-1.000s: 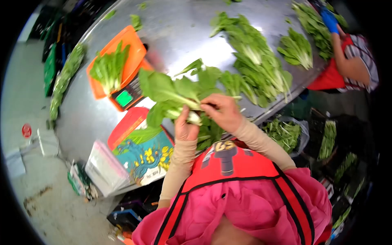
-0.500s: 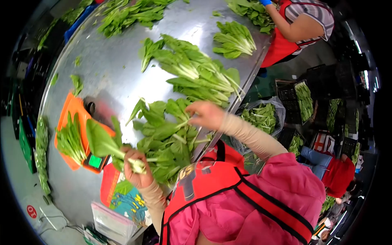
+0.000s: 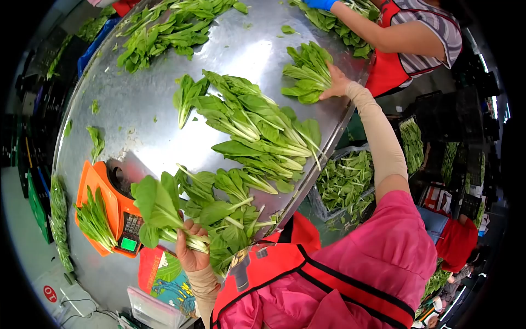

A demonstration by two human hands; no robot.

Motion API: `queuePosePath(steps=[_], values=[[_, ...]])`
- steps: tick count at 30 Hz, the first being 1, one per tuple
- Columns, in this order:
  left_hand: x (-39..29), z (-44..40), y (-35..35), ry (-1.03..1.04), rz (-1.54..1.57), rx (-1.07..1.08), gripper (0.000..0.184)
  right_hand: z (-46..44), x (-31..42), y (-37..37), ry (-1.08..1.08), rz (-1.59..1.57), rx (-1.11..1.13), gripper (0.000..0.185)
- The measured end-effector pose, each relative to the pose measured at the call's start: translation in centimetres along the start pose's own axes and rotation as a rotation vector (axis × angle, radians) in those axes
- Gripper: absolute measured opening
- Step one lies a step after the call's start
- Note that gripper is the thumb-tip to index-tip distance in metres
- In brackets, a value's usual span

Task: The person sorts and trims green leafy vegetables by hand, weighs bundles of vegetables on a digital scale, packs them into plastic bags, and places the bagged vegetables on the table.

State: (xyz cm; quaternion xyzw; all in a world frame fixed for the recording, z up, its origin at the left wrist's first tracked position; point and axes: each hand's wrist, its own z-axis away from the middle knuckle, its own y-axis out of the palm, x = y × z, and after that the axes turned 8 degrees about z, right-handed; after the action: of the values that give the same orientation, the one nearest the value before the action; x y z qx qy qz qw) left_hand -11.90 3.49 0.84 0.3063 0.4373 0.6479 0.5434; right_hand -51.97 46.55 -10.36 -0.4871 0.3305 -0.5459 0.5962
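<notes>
My left hand (image 3: 192, 248) is wrapped round the pale stems of a small bunch of leafy greens (image 3: 156, 205), leaves pointing up and left. My right hand (image 3: 337, 82) reaches far across the metal table (image 3: 159, 134) and grips the stem end of another bunch of greens (image 3: 308, 71). Between my hands lie a large pile of greens (image 3: 252, 120) and looser leaves (image 3: 219, 208) near the table's front edge. An orange scale (image 3: 129, 211) with a green display stands left of my left hand, greens (image 3: 96, 219) on its tray.
At the upper right a person in a red apron (image 3: 389, 60) handles more greens (image 3: 350, 24). Another heap (image 3: 175, 27) lies at the far left. Below the edge stands a lined container of leaves (image 3: 345, 181). Clear plastic bags (image 3: 156, 307) and a printed bag (image 3: 175, 288) are at lower left.
My right hand has moved from the near leaves up and right to the separate bunch. My left hand still holds its bunch. The view has shifted, and more table shows at the far side.
</notes>
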Motion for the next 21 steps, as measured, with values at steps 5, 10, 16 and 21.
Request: queuePosePath(steps=[5,10,16,21], values=[[1.4,-0.5,-0.1,-0.040,-0.235,-0.068,0.044,2.6,4.0,-1.5,-0.002,-0.007,-0.154,0.099],[2.1,0.3,-0.2,0.013,-0.428,-0.135,0.028,2.9,3.9,-0.6,-0.069,-0.122,-0.361,0.085],[2.5,1.6,-0.4,0.251,-0.673,-0.101,0.032,11.5,13.6,-5.0,-0.145,-1.138,-0.072,0.060],[4.1,0.5,0.8,0.620,-0.837,-0.070,0.039,19.4,31.9,-3.6,-0.441,-1.151,-0.120,0.062]])
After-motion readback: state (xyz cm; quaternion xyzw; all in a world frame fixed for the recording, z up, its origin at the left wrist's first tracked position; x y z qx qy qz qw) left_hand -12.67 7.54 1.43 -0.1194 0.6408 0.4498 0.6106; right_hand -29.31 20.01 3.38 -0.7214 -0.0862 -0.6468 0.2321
